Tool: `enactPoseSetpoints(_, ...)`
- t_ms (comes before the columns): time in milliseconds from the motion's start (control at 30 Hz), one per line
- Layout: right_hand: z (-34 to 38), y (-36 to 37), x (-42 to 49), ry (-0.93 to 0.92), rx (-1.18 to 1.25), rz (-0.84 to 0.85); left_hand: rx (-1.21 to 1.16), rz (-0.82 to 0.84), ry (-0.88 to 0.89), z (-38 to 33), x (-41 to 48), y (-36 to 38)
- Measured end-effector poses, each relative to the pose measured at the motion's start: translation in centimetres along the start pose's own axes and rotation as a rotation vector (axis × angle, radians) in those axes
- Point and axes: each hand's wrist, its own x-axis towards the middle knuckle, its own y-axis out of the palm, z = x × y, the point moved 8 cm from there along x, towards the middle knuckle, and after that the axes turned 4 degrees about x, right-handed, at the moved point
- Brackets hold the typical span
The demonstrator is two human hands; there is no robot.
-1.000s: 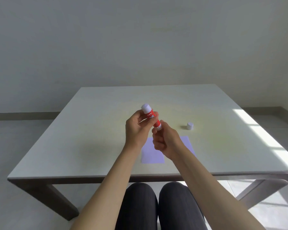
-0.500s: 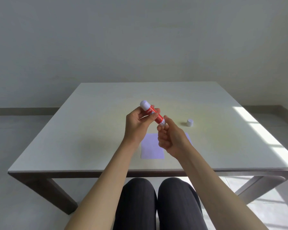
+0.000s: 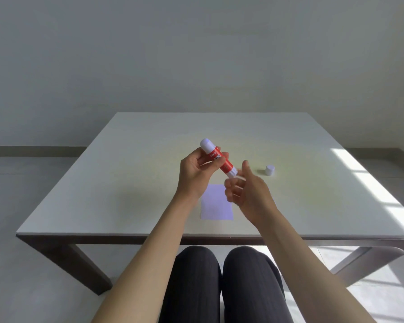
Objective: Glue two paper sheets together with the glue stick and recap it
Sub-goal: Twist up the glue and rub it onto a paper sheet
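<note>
One bench (image 3: 117, 183), pale top, dark legs, wall behind. Left hand (image 3: 196, 173) up above the bench, fingers and thumb pinching one glue stick (image 3: 221, 160) round its red middle. Stick tilted, white rounded end high and to the left, other white end low and to the right. Just under the hands, flat on the bench: pale lilac paper (image 3: 216, 206), one sheet countable, its right side hidden behind the wrist, so a second sheet cannot be told. Right hand (image 3: 245, 194) next, blurred, just beside the stick's lower end; fingers loosely curled, thumb raised, nothing clearly gripped, touching or not cannot be told. Further right, one small white cap (image 3: 269, 170) standing alone on the bench, well apart from the stick and clear of the paper. Far right, sunlight patch across the bench edge. Two bare forearms, two knees in dark trousers below the near edge.
</note>
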Motion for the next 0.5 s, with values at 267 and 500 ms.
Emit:
enactPoseSetpoints(267,-1.4,0.9,-0.5,0.224,-0.015,0.048,0.023,0.010,-0.014,0.6,0.1,-0.2)
enactPoseSetpoints(500,0.2,1.6,-0.6,-0.044,-0.083,0.137,0.025,-0.012,-0.006,0.8,0.2,-0.6)
